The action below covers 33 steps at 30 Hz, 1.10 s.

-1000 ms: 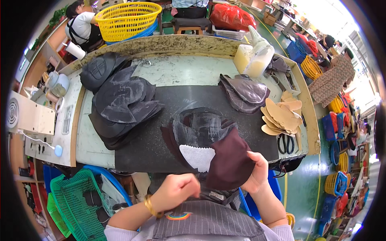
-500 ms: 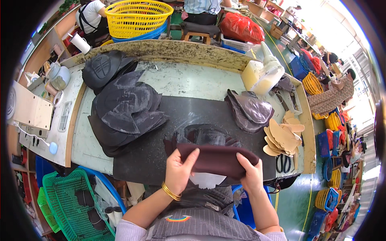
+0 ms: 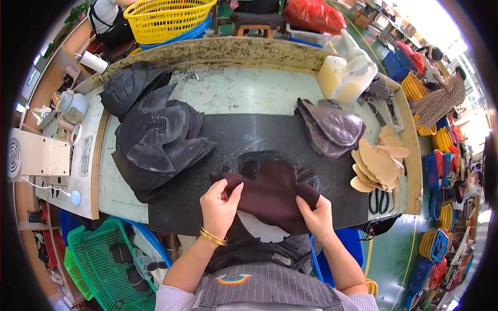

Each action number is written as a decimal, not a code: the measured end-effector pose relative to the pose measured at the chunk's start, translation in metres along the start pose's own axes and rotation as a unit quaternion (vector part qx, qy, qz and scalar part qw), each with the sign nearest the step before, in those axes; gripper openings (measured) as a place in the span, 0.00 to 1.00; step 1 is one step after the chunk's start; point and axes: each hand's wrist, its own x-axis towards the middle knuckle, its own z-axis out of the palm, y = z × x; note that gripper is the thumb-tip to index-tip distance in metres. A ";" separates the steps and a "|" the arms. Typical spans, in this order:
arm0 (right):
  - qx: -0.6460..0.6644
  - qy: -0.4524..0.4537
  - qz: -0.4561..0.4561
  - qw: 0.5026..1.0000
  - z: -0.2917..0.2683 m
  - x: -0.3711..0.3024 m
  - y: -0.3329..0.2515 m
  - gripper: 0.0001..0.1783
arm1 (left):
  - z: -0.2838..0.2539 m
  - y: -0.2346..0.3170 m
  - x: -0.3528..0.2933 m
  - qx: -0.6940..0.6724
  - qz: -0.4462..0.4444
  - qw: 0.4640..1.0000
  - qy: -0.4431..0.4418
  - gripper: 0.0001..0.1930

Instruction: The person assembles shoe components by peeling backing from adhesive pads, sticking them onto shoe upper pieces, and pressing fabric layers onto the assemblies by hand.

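Head view: a dark maroon, smooth fabric piece (image 3: 267, 194) is stretched between both hands over the near part of a flat black mat (image 3: 233, 135), which lies on a pale green surface (image 3: 238, 90). The left hand (image 3: 217, 210) is nearly closed, thumb and fingers pinching the fabric's left edge. The right hand (image 3: 317, 216) pinches the right edge, its fingers partly hidden. A white, jagged-edged sheet piece (image 3: 263, 230) shows below the fabric, its upper part covered. Black, chalky sheet pieces (image 3: 249, 168) behind are largely concealed; their number cannot be made out. Black looped scissors (image 3: 379, 201) show handles only, beside tan oval cut-outs (image 3: 378, 163). One white-topped co-worker (image 3: 106, 18) is cut off above.
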 end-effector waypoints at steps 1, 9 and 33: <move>-0.029 -0.001 0.008 1.000 -0.002 -0.001 -0.001 0.14 | 0.000 0.004 0.001 -0.015 -0.008 1.000 0.000 0.05; -0.044 -0.005 0.001 0.999 -0.004 -0.004 -0.001 0.15 | -0.001 0.005 -0.003 -0.046 -0.041 0.998 -0.019 0.07; -0.058 0.130 0.023 0.990 -0.016 -0.011 -0.005 0.05 | -0.002 0.027 -0.004 0.178 0.340 0.870 -0.311 0.21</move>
